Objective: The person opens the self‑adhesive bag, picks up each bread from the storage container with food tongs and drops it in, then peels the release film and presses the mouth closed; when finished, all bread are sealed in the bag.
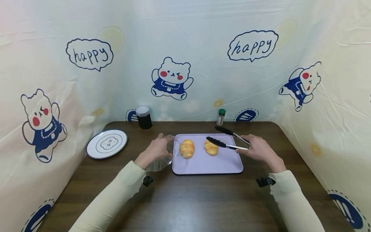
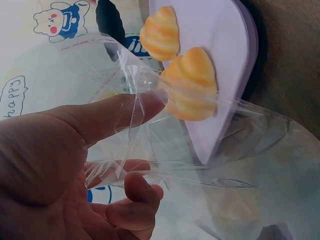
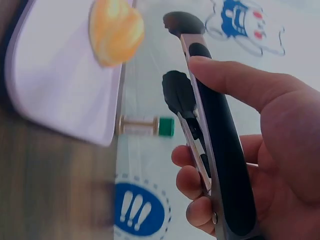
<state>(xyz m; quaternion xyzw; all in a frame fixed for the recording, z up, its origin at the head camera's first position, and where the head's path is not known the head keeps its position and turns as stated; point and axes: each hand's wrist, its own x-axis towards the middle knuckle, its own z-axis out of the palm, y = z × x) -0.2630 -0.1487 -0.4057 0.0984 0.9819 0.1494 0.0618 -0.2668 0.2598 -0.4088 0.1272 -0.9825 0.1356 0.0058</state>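
Note:
My left hand (image 1: 156, 149) holds a clear plastic bag (image 2: 250, 131) at the left end of a lilac tray (image 1: 207, 165). In the left wrist view its thumb and fingers stand apart at the bag's mouth, seen through the film. Two golden bread rolls (image 1: 186, 149) lie on the tray; the bag's edge overlaps the left one in the head view. My right hand (image 1: 259, 149) grips black-and-silver tongs (image 3: 220, 145), thumb along one handle and fingers round the other. The tongs' arms are spread with nothing between them, one tip appearing over the right-hand roll (image 1: 211, 149).
A white plate (image 1: 99, 151) with a dark rim lies at the left of the brown table (image 1: 185, 199). At the back stand a dark jar (image 1: 144, 120) with a pale lid and a small green-capped spice bottle (image 1: 220, 118). Printed cloth hangs behind and at both sides.

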